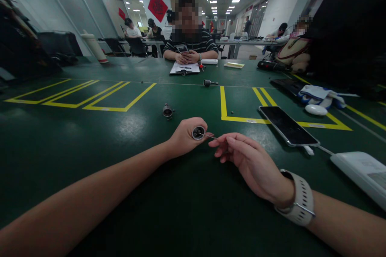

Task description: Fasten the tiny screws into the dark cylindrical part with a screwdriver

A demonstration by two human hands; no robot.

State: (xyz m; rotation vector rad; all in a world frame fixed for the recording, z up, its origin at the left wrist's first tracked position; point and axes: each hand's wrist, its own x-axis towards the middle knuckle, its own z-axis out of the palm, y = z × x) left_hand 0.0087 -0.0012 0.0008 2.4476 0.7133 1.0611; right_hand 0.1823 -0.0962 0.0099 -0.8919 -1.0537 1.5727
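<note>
- Small metal cylinder [198, 132]: sitting gripped in the left hand [183, 138], its round open end facing the camera.
- Thin metal pin [209, 135]: lying near level, pinched by the right hand [247, 160], its tip reaching the cylinder's face.

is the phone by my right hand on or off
Screen off: the phone lies face up on the green table, its glass plain black.

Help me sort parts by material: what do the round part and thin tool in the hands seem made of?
In the left hand, the round part: likely metal, silvery rim with a glint, dark bore. In the right hand, the thin tool: probably metal, grey, slender; too small to be sure.
</note>
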